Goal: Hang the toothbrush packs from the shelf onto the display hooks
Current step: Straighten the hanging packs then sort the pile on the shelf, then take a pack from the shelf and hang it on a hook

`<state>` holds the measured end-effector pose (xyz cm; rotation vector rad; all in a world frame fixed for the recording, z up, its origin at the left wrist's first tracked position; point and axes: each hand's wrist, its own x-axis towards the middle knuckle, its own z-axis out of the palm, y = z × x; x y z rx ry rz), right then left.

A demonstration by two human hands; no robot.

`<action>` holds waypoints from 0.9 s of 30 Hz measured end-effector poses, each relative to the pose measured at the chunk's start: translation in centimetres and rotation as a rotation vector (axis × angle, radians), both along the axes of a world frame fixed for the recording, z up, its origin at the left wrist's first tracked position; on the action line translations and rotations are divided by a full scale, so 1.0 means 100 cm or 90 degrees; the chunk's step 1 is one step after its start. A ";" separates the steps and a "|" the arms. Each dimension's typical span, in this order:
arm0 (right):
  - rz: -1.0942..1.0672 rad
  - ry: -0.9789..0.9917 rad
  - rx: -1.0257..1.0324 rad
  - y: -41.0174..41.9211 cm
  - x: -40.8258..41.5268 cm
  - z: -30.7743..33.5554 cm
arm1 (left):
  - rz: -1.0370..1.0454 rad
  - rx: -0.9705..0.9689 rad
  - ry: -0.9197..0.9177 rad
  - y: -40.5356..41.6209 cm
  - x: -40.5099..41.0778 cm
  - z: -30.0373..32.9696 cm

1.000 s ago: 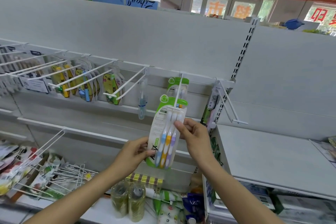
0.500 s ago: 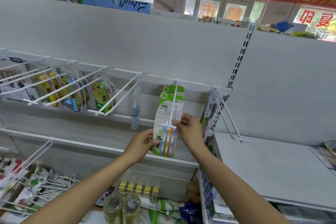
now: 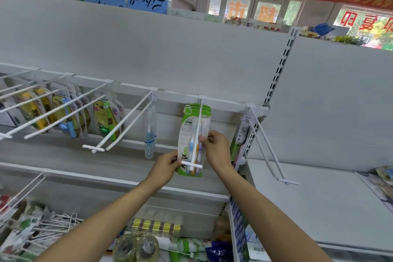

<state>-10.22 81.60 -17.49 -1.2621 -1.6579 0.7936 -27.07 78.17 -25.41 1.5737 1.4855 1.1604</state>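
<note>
A person's two hands hold a green-and-white toothbrush pack [image 3: 190, 144] threaded on a white display hook [image 3: 196, 134] at the middle of the shelving rail, in front of more matching packs. The left hand [image 3: 164, 166] pinches the pack's lower left edge; the right hand [image 3: 217, 148] grips its right side near the middle. The hook's crossbar tip lies across the pack's lower part. Yellow duck-printed packs [image 3: 105, 117] hang on hooks toward the rail's left end, and a single clear-cased toothbrush [image 3: 150, 132] hangs just left of the held pack.
</note>
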 end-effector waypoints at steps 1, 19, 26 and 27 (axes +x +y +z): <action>-0.003 -0.001 -0.003 0.000 0.000 -0.001 | 0.004 0.002 0.007 0.000 -0.001 -0.001; 0.079 -0.487 0.187 -0.058 0.136 -0.019 | -0.029 0.258 0.548 -0.055 0.012 0.012; 0.077 -0.549 0.327 -0.096 0.237 -0.023 | -0.166 0.362 0.566 -0.064 0.098 0.029; 0.074 -0.551 0.327 -0.100 0.253 -0.023 | -0.182 0.372 0.568 -0.066 0.114 0.030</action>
